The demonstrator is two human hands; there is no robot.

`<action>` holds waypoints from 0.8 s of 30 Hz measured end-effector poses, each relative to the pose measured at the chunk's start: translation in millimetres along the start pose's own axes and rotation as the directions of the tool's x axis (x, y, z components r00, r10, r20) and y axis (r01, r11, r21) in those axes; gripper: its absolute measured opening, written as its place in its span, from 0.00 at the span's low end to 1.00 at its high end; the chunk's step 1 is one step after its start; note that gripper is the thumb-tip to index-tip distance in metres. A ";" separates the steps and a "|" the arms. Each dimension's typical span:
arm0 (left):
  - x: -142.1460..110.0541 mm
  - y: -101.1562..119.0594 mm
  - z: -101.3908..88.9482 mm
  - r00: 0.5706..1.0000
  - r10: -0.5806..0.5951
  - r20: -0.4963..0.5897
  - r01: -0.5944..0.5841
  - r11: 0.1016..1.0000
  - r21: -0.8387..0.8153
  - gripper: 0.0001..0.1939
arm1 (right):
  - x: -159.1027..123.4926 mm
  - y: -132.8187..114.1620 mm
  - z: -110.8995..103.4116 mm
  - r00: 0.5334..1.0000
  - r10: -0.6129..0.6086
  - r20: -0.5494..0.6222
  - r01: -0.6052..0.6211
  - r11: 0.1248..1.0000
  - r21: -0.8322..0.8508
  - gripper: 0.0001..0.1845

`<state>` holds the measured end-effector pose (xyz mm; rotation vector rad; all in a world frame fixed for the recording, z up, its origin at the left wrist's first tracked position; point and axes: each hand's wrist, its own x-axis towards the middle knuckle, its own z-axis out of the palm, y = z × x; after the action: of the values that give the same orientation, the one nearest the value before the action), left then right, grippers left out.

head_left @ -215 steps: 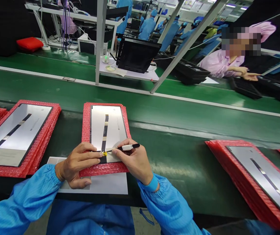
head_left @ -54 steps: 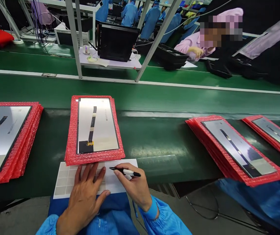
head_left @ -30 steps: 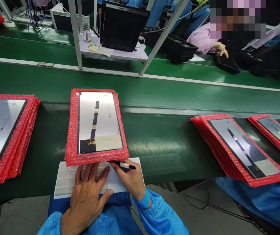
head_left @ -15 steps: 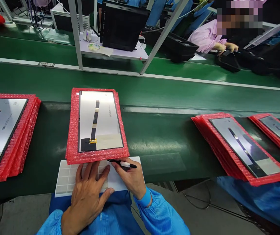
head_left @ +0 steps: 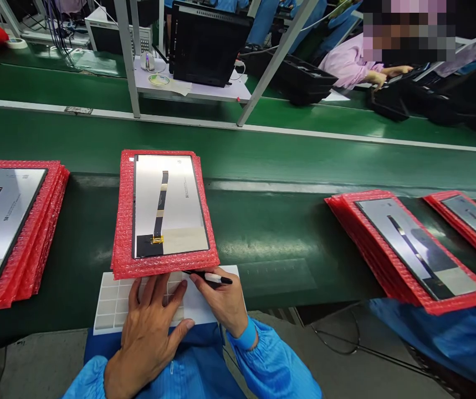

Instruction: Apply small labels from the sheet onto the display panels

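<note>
My left hand lies flat with fingers spread on a white sheet of small square labels at the near table edge. My right hand grips a black and white pen-like tool, its tip on the sheet just under the red stack. Beyond the sheet sits a stack of red bubble-wrap sleeves topped by a silver display panel with a black flex cable and a small yellow tab.
More panels on red bubble-wrap stacks lie at the left and at the right. A green conveyor belt runs behind. A person in pink works across the line. A blue sleeve shows at lower right.
Since seven seconds ago both hands left the panel's yellow tab and came down to the label sheet. Over the last second they barely shift; the pen tip stays at the sheet.
</note>
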<state>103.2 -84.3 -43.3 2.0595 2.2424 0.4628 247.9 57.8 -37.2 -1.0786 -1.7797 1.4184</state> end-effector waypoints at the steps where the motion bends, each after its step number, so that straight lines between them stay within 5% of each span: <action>1: -0.1 -0.2 0.4 1.000 0.000 -0.002 0.000 1.000 -0.001 0.31 | 0.2 0.0 -0.1 1.000 -0.004 0.004 0.004 1.000 -0.006 0.06; 13: 2.4 5.6 -0.4 0.997 -0.072 -0.043 0.068 0.995 -0.079 0.27 | 0.6 -1.7 -0.3 0.999 -0.045 0.010 0.045 0.999 -0.001 0.07; 24: 1.2 3.1 -0.4 0.999 -0.021 -0.047 0.019 0.999 -0.051 0.30 | -0.3 -0.3 -1.5 0.998 -0.059 -0.006 0.059 0.998 0.032 0.04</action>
<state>106.0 -83.1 -42.0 2.0206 2.2504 0.5671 249.3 58.2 -36.5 -1.0041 -1.7654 1.4026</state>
